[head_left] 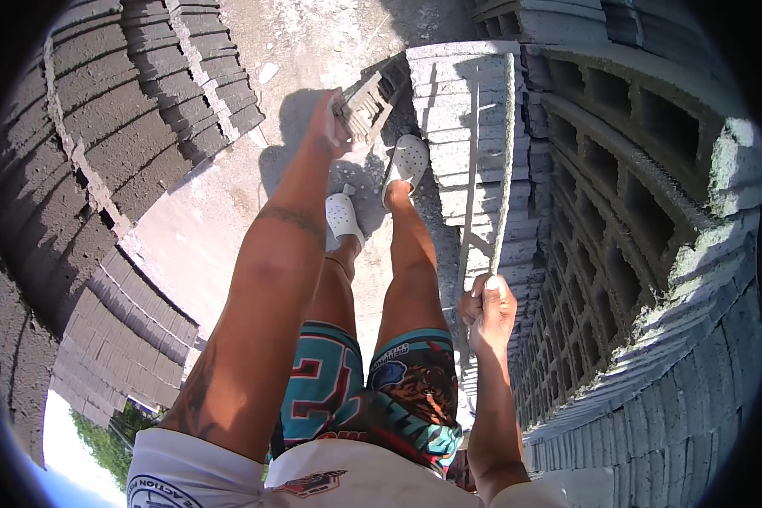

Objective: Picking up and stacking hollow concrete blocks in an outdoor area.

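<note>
My left hand point(334, 127) reaches forward and is closed on the near end of a grey hollow concrete block point(369, 108), which is tilted above the ground in front of my feet. Part of the block lies in shadow, and I cannot tell whether its far end touches anything. Nearer my body, my right hand point(489, 310) is a fist around a pale, twisted rope point(505, 161). The rope runs straight and taut from the fist to the far top edge of a stack of concrete blocks point(449, 127) on my right.
A tall wall of stacked hollow blocks point(610, 220) rises close on the right, its openings showing. More stacked blocks point(110, 110) stand to the left. Between them lies dusty ground point(195, 245) with small rubble. My feet, in white clogs point(408, 159), stand near the right stack.
</note>
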The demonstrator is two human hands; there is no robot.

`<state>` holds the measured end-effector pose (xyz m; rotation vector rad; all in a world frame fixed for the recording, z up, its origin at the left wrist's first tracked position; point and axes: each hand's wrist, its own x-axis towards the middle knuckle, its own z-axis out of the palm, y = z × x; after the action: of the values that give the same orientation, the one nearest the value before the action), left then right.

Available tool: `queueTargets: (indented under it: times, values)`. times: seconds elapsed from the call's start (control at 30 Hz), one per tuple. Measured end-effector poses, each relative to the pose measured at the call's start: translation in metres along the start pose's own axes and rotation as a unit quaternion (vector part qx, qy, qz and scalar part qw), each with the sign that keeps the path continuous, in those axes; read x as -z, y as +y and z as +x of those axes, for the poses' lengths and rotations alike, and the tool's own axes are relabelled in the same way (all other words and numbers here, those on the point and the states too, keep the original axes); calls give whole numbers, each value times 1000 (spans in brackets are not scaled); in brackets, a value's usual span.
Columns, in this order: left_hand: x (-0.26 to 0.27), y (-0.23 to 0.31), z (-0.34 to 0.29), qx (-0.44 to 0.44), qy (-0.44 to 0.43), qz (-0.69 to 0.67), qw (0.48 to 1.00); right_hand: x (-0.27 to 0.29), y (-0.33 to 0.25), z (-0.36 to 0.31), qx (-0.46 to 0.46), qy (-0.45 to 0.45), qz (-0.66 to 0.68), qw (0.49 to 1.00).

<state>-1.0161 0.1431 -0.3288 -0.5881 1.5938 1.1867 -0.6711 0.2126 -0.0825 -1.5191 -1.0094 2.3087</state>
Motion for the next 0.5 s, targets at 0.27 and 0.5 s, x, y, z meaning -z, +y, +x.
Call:
queueTargets:
  times: [0.27,0.5]
  values:
    - [147,-46,-144,140,-260,-64,953,43,58,-138,-29,160,-39,986]
    - [267,-81,-246,182,-184,47,965,4,217,-324,-77,347,26,934]
